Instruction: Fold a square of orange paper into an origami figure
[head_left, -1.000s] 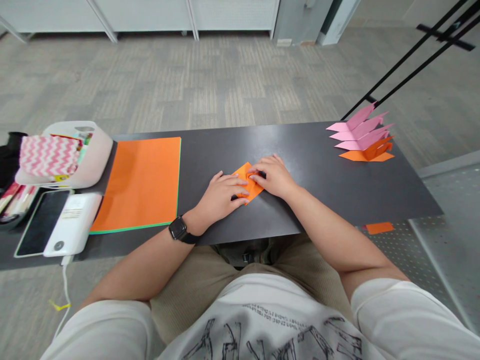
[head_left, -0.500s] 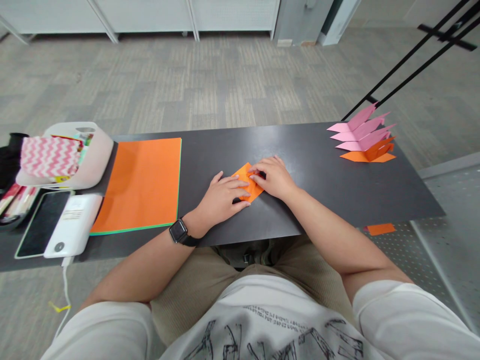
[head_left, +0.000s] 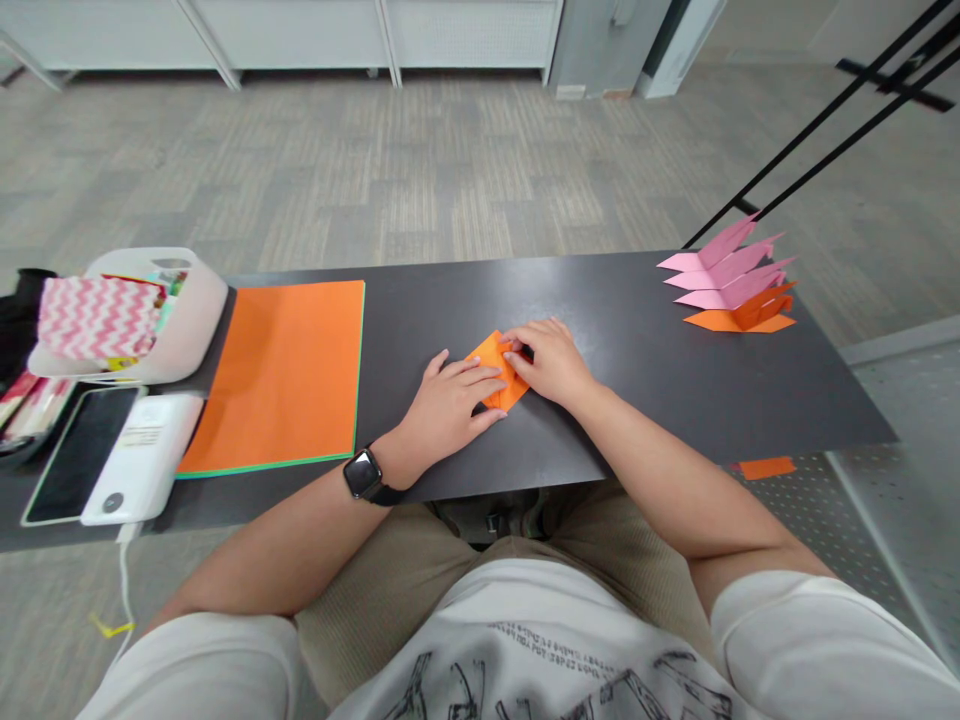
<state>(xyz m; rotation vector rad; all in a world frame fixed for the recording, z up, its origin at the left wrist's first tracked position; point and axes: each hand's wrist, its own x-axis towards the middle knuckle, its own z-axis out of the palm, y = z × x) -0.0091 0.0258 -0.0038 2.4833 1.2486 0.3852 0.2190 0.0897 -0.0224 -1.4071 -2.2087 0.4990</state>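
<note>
A small folded piece of orange paper (head_left: 514, 395) lies on the dark table in front of me, its corners pointing up and down. Across its left part rests my left hand (head_left: 442, 410), fingers stretched out and lying on the paper, a watch at the wrist. From the right, my right hand (head_left: 553, 362) bends over the upper right edge, thumb and fingertips closed on a fold. The fingers cover much of the paper, so the exact crease is hidden.
Folded paper cranes, several pink (head_left: 720, 272) and one orange (head_left: 750, 315), stand at the far right. A stack of orange sheets (head_left: 289, 375) lies left, beside a white basket (head_left: 202, 310), a phone (head_left: 82, 450) and a cabled white power bank (head_left: 142, 460). Orange paper (head_left: 766, 468) shows below the table's edge.
The hands and the folded paper stay almost in place, with only slight finger movement at the fold. The whole view has shifted a little.
</note>
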